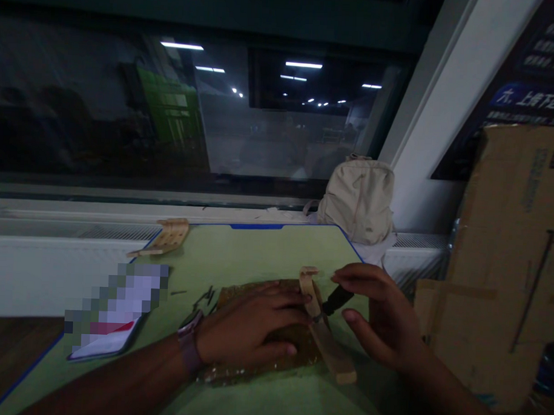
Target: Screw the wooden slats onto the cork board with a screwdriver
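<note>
My left hand lies flat on a brown board on the green mat, its fingertips pressing a pale wooden strip that crosses the board's right end. My right hand is curled around a dark-handled tool whose tip meets the strip near my left fingertips. A watch sits on my left wrist.
Another slotted wooden piece lies at the mat's far left. A phone rests at the left edge. Small dark bits are scattered beside the board. A beige bag stands by the window; cardboard boxes are at right.
</note>
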`<state>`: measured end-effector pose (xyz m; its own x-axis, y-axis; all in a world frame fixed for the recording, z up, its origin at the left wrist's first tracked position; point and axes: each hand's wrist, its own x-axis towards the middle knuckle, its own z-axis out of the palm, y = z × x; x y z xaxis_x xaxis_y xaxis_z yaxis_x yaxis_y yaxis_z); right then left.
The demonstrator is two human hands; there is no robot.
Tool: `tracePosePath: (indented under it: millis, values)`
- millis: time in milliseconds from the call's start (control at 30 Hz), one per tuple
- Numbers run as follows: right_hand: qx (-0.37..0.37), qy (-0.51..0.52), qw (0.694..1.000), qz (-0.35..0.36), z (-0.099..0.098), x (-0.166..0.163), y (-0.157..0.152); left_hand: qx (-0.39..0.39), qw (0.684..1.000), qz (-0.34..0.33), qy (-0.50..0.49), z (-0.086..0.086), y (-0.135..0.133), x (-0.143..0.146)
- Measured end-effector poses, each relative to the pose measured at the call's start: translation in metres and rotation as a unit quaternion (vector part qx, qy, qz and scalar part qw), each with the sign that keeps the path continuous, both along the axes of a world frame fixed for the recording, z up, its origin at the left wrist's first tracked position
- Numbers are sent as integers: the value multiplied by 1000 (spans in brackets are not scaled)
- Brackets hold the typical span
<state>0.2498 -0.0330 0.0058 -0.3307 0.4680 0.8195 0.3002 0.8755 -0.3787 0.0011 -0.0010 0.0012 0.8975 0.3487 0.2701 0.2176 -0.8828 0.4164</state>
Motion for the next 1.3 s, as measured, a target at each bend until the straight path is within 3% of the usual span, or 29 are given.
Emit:
tracePosePath:
  millis: [133,233,400,533,667,867,1067,1300]
  values:
    - [-68,27,995,71,3,-6,-2,0,1000,0,8,1,0,0]
    - [-41,39,998,42,3,-5,1,7,1000,-1,10,1,0,1]
    - [51,-27,998,-14,7,0,1,8,1000,0,-3,1,0,0]
    - [-2,-30,999,18,10,-3,-1,2,1000,-1,-3,0,0,0]
    - [-59,30,997,45,7,-7,0,7,1000,1,1,-2,0,-1]
    - [1,46,998,-48,0,-2,4,8,1000,3,-2,-5,1,-1]
    - [-14,-32,999,-6,10,-5,1,1,1000,7,16,-1,0,-1]
    - [-33,26,999,-4,0,-5,4,10,1000,5,11,-3,0,-1]
